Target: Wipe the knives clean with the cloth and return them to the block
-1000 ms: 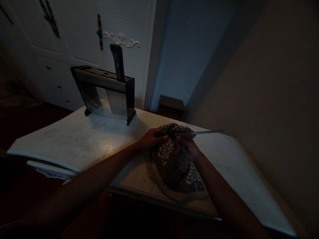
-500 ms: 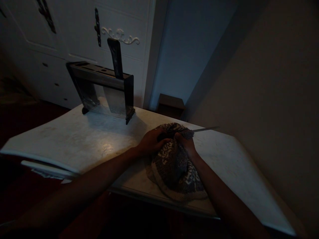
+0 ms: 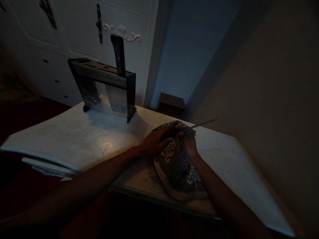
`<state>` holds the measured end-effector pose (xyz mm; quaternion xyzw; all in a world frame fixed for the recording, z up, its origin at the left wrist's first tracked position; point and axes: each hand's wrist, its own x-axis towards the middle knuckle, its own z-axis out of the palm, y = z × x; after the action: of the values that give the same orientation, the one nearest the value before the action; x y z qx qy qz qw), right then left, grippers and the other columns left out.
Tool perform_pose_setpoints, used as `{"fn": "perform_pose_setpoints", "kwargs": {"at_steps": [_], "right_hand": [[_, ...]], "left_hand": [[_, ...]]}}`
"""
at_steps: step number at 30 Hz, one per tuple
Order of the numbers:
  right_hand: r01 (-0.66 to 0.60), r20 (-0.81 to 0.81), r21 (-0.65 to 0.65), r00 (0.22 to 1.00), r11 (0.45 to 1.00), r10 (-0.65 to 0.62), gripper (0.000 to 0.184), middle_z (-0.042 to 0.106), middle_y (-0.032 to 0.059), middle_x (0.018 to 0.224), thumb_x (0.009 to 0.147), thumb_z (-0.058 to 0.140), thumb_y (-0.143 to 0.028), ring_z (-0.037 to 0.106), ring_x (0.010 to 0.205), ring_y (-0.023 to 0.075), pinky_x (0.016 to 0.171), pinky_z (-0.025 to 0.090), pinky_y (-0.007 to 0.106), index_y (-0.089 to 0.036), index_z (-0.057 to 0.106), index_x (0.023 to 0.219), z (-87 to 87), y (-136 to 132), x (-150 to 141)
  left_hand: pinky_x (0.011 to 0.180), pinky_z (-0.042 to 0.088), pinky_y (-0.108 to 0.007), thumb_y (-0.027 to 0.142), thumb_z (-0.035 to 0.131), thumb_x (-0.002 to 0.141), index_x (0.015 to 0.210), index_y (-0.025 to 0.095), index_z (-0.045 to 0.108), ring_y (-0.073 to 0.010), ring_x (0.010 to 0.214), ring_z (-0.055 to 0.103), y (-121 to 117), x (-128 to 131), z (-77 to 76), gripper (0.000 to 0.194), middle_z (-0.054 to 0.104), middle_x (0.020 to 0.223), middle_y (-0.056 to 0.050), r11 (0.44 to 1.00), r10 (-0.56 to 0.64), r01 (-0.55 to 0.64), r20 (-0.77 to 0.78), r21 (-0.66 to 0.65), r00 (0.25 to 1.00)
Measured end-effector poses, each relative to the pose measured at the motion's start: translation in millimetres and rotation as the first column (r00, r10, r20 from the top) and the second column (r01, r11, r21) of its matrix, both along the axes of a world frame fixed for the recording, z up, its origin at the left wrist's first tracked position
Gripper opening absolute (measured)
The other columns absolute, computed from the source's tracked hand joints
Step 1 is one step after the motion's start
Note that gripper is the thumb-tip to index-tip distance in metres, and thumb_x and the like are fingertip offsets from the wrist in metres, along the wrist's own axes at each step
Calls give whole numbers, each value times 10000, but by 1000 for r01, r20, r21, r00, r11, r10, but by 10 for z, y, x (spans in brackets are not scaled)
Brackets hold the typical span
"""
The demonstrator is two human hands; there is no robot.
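Note:
A brown knitted cloth [image 3: 174,162] with a cream pattern lies bunched on the white table [image 3: 82,136]. My right hand [image 3: 189,144] is closed on a fold of it, wrapping the cloth around a knife. The thin knife blade [image 3: 203,123] sticks out past that fold, pointing right. My left hand [image 3: 156,141] curls at the other end of the knife, around what looks like its dark handle, mostly hidden by fingers and cloth. Part of the cloth also lies under and behind my left hand.
A knife block [image 3: 102,74] with clear sides stands at the table's back left, one black-handled knife [image 3: 119,56] in it. Behind are a white cabinet [image 3: 79,33] and a small brown box-like piece [image 3: 171,101]. A wall [image 3: 269,83] rises on the right.
The blade's tip has risen, so the knife slants up more to the right. My right hand and the cloth fold have shifted slightly. The whole view has moved a little.

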<state>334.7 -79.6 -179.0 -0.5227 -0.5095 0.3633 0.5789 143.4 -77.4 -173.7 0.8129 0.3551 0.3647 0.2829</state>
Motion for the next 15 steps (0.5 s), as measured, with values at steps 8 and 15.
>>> {"fn": "perform_pose_setpoints", "kwargs": {"at_steps": [8,15], "right_hand": [[79,66,24,995,997,-80,511,635,47,754,594,736,-694,596,807,276,714,530,399,-224,582,723,-37,15,9],[84,52,78,995,993,-88,504,606,53,753,623,689,-710,562,741,252,679,494,392,-229,565,714,38,-21,-57]], "left_hand": [[815,438,-347,535,487,923,1092,150,563,-242,954,593,-8,19,5,427,644,1038,-107,1000,7,-7,18,-26,1000],[803,432,-343,567,482,914,1061,149,569,-233,924,589,-48,32,36,451,639,1013,-98,998,2,1,51,-60,999]]}}
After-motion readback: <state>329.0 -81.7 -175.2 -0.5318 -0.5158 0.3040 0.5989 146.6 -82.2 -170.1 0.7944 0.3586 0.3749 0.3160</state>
